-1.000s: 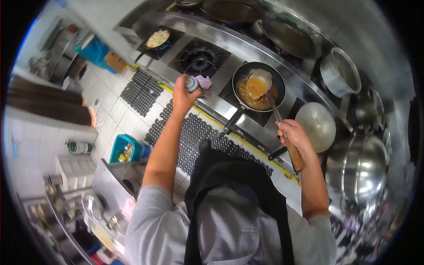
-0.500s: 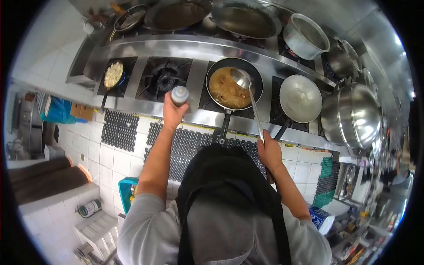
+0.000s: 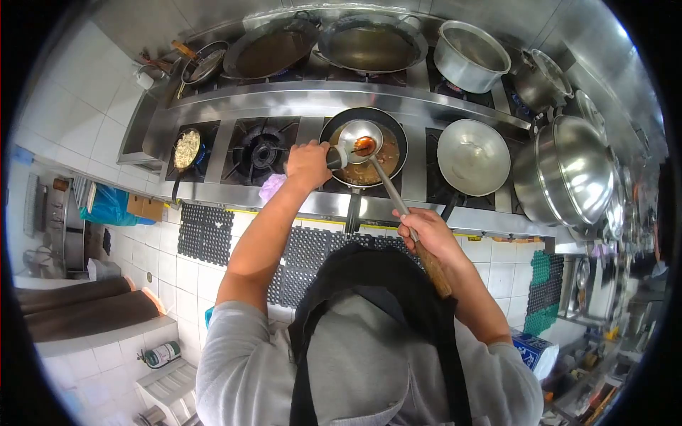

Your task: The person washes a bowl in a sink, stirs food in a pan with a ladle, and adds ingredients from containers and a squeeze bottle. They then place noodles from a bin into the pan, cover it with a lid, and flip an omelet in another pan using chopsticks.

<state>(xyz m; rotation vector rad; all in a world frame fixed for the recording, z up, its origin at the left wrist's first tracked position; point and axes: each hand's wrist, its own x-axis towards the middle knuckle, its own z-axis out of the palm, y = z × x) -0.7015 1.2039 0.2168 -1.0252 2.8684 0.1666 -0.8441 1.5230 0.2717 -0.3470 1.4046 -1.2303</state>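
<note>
My left hand (image 3: 309,165) is closed around a bottle (image 3: 337,157) tipped sideways, its pale cap end over the ladle. Reddish-brown liquid (image 3: 364,146) lies in the bowl of the steel ladle (image 3: 349,133). That bowl is above a black frying pan (image 3: 398,126), where brown sauce (image 3: 389,155) with small pieces shows around it. Below, my right hand (image 3: 430,233) grips the ladle's long handle near its wooden end (image 3: 432,268). A crumpled lilac cloth (image 3: 271,187) is at the stove's front edge, just below my left hand.
Left of the pan is a bare burner (image 3: 261,148), then a small pan of pale chopped food (image 3: 187,149) over a blue flame. A wide light-coloured pan (image 3: 474,157) and large steel bowls (image 3: 575,174) stand to the right. Woks (image 3: 273,51) and a tall pot (image 3: 471,57) line the back.
My left hand has moved right and tipped the bottle from upright to sideways over the ladle. The ladle bowl has come up, now face-up with reddish-brown liquid in it.
</note>
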